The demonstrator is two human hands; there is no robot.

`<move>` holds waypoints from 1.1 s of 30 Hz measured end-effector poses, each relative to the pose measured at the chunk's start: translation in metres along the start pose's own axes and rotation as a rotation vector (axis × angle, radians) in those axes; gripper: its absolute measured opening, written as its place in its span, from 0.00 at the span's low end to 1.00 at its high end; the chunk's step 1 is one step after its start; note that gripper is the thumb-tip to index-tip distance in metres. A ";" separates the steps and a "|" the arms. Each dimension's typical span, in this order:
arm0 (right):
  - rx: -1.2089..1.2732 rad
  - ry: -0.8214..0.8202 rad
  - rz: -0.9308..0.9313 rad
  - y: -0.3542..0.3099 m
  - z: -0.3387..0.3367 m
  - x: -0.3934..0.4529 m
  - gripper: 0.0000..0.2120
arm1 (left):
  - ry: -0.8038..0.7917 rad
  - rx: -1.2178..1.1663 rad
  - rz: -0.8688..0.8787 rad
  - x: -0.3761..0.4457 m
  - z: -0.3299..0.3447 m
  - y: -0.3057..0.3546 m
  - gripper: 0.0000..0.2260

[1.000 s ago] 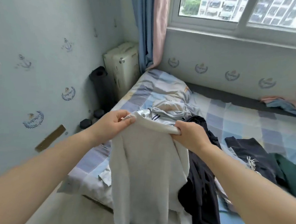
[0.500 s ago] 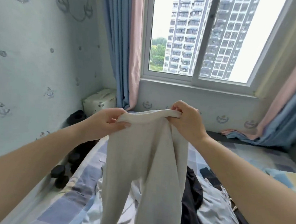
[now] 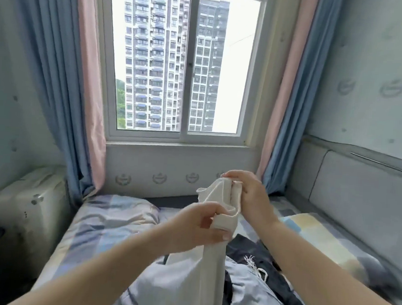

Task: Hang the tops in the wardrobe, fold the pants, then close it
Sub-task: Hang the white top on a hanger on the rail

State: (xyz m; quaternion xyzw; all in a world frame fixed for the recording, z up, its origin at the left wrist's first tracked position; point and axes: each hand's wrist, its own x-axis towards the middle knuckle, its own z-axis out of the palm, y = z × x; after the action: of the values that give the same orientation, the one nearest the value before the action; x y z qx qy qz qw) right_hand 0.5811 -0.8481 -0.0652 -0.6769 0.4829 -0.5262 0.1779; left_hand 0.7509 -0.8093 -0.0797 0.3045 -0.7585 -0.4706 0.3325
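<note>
1. Daylight pours in through the window (image 3: pixel 184 63) at the far wall, the only light source I can make out
2. The sky behind the tower blocks is blown out to plain white
3. The room itself stays soft and fairly dim, bluish, with no hard shadows on the bed (image 3: pixel 109 219)
4. The curtains (image 3: pixel 58 71) and walls bow outward toward the left and right edges, a wide-angle warp
5. The near right corner smears with motion blur, and the whole picture is slightly soft
</note>
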 end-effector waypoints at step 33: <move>-0.459 0.710 0.389 -0.111 -0.409 -0.429 0.11 | -0.777 0.275 0.396 0.067 0.451 0.152 0.10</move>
State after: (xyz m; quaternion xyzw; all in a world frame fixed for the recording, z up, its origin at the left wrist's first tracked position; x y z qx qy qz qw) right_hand 0.2795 -0.3253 -0.0574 -0.3738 0.7359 -0.5617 -0.0574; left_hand 0.3319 -0.5741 -0.0775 -0.0038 -0.9260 -0.3721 0.0634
